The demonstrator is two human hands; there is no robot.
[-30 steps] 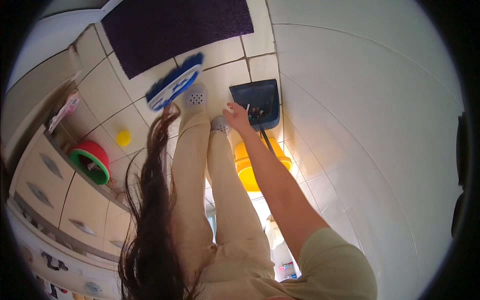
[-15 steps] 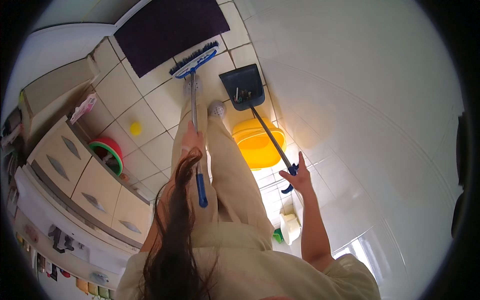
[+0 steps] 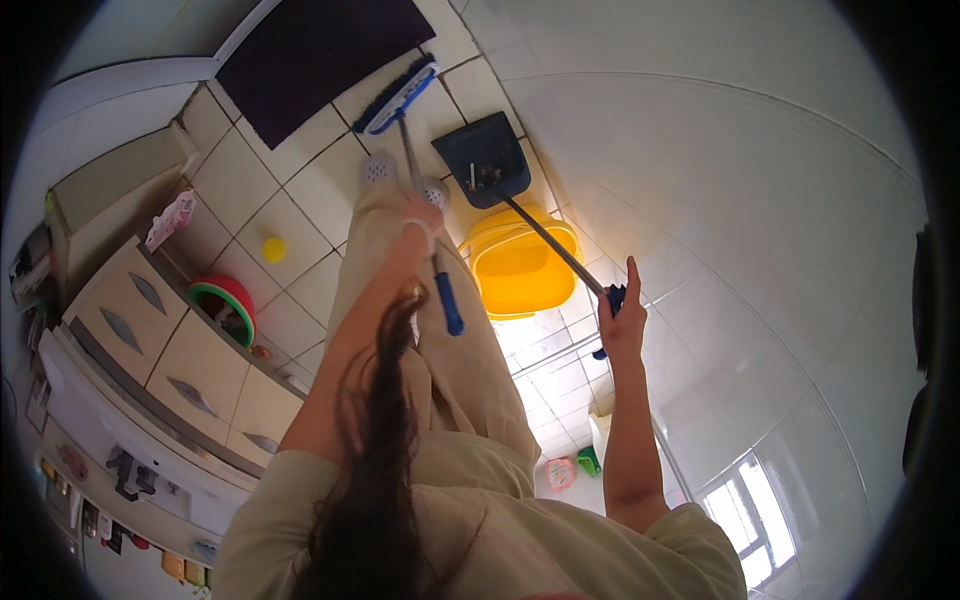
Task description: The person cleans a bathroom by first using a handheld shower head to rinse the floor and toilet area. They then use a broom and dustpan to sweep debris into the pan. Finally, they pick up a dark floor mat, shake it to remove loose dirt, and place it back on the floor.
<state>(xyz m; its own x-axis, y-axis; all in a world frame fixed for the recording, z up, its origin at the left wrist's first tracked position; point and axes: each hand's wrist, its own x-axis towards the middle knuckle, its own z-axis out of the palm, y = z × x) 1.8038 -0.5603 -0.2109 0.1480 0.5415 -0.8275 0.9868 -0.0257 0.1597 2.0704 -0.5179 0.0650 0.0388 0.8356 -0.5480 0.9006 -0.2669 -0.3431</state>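
My left hand (image 3: 425,216) is closed around the grey stick of a broom (image 3: 411,155), below its blue end grip. The broom's head, blue and white with dark bristles, rests on the tiled floor at the edge of a dark mat. To its right lies a dark dustpan (image 3: 508,160) with bits of debris in it. The dustpan's long handle slants back toward my right hand (image 3: 622,318). That hand is at the handle's blue top, thumb against it and index finger pointing up; its other fingers are partly hidden.
A yellow basin (image 3: 525,270) stands under the dustpan's handle, by the white wall. On the left are a yellow ball (image 3: 274,249), a red and green tub (image 3: 228,300) and a cabinet with drawers (image 3: 130,335). A dark mat (image 3: 320,60) lies ahead.
The broom's handle has swung right with my left hand, and its head has tilted. My right hand has gone from spread fingers beside the dustpan's handle to closing on its top.
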